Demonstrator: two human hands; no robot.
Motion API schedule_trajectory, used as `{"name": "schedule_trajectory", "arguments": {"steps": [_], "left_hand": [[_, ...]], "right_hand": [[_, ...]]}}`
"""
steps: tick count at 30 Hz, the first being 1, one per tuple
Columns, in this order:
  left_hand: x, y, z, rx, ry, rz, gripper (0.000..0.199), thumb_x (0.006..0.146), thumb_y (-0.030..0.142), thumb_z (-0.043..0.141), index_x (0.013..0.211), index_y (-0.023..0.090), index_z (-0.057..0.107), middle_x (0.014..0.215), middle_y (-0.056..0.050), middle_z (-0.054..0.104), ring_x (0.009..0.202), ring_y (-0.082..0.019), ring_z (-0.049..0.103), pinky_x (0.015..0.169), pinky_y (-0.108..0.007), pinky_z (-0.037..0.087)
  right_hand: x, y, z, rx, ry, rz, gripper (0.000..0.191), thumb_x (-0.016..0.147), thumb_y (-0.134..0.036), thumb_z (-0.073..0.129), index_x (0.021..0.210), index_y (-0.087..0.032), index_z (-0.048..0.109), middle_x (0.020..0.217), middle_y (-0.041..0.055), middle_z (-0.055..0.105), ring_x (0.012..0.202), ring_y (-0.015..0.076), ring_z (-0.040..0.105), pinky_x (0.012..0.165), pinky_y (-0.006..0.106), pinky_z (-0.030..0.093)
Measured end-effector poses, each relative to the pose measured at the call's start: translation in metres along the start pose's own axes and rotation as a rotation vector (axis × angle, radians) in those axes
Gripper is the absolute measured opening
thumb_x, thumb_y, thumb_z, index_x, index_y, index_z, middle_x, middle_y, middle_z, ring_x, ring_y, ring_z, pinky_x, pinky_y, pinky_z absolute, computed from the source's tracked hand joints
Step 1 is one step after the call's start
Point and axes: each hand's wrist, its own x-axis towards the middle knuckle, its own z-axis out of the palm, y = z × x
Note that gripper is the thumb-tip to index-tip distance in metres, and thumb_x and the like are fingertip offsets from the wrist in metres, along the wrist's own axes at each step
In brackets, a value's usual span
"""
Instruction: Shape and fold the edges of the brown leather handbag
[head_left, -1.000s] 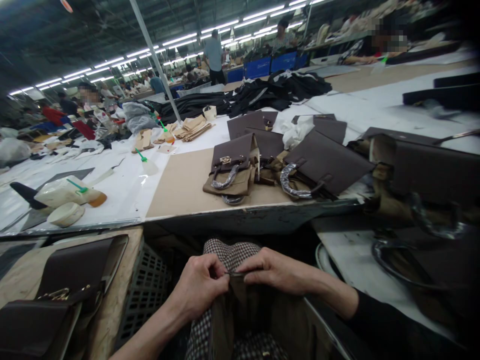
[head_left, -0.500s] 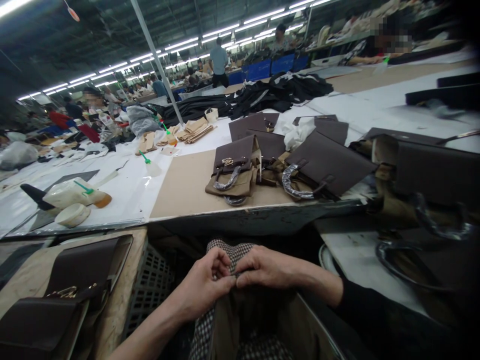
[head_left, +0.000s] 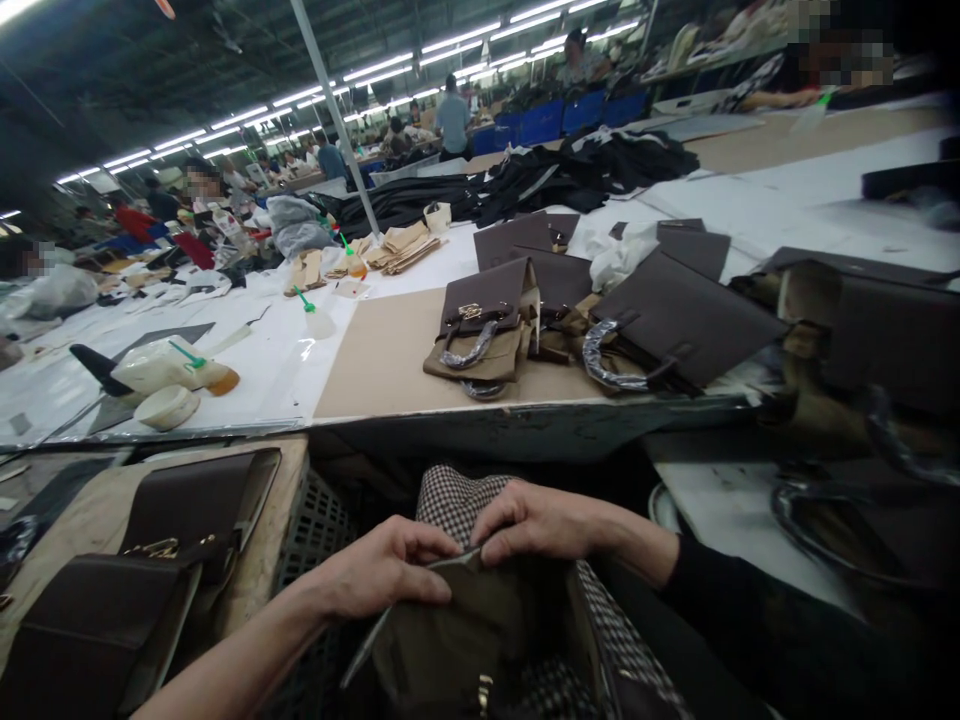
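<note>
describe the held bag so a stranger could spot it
Start at the long white table. Below its near edge, the left hand and right hand pinch the edge of an olive-brown bag. It alone is held; the neighbouring bags lie untouched.

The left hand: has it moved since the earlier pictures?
Yes: judged against the slatted crate, the left hand has moved to the left, nearer to it.

Ahead of you stretches a white-covered table (head_left: 277, 345), with black cloth (head_left: 622, 160) heaped at its far side, a round cream bowl (head_left: 166, 408) at near left and a flat tan sheet (head_left: 375, 350) under dark brown handbags (head_left: 480, 292). At your near left, a tan-topped bench (head_left: 97, 515) carries two dark brown flap bags (head_left: 187, 495).
</note>
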Motion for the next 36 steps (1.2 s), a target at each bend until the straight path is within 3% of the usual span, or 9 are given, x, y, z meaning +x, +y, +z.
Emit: {"name": "schedule_trajectory", "arguments": {"steps": [6,13,19,25,36], "left_hand": [[0.018,-0.022,-0.011,-0.139,0.033,-0.003,0.037,0.061,0.016,0.084,0.097,0.014,0.075,0.091,-0.005,0.077,0.070,-0.013,0.066,0.071,-0.024,0.051],[0.026,-0.026,-0.013,-0.125,0.021,-0.018,0.037,0.059,0.019,0.086,0.095,0.015,0.075,0.084,-0.003,0.076,0.064,-0.011,0.064,0.064,-0.022,0.049],[0.027,-0.028,-0.014,-0.070,-0.035,-0.024,0.041,0.058,0.024,0.087,0.097,0.016,0.076,0.086,-0.003,0.074,0.067,-0.012,0.062,0.067,-0.024,0.049],[0.019,-0.028,-0.013,-0.091,-0.011,-0.010,0.039,0.060,0.026,0.086,0.095,0.016,0.074,0.081,0.000,0.073,0.061,-0.009,0.058,0.062,-0.021,0.044],[0.010,-0.030,-0.010,-0.044,-0.019,-0.005,0.041,0.061,0.029,0.086,0.096,0.016,0.070,0.077,0.001,0.070,0.058,-0.008,0.055,0.057,-0.020,0.041]], "right_hand": [[0.003,0.014,0.001,0.160,-0.073,0.037,0.033,0.079,-0.037,0.071,0.102,-0.014,0.076,0.079,-0.0003,0.067,0.071,0.0114,0.052,0.070,0.022,0.041],[0.004,0.011,0.000,0.083,-0.101,0.065,0.034,0.080,-0.043,0.070,0.099,-0.015,0.075,0.072,-0.0038,0.061,0.064,0.0092,0.047,0.060,0.020,0.036],[0.009,-0.002,0.010,-0.045,-0.102,0.075,0.042,0.058,-0.052,0.086,0.069,-0.017,0.065,0.058,-0.0096,0.049,0.056,0.0069,0.040,0.049,0.020,0.028],[0.010,-0.008,0.015,-0.156,-0.067,0.008,0.034,0.083,-0.049,0.067,0.074,-0.016,0.065,0.060,-0.0085,0.048,0.056,0.0065,0.041,0.051,0.020,0.030],[0.007,-0.015,0.018,-0.272,-0.124,-0.087,0.024,0.091,-0.035,0.057,0.076,-0.016,0.062,0.058,-0.0079,0.046,0.053,0.0067,0.041,0.050,0.020,0.030]]}}
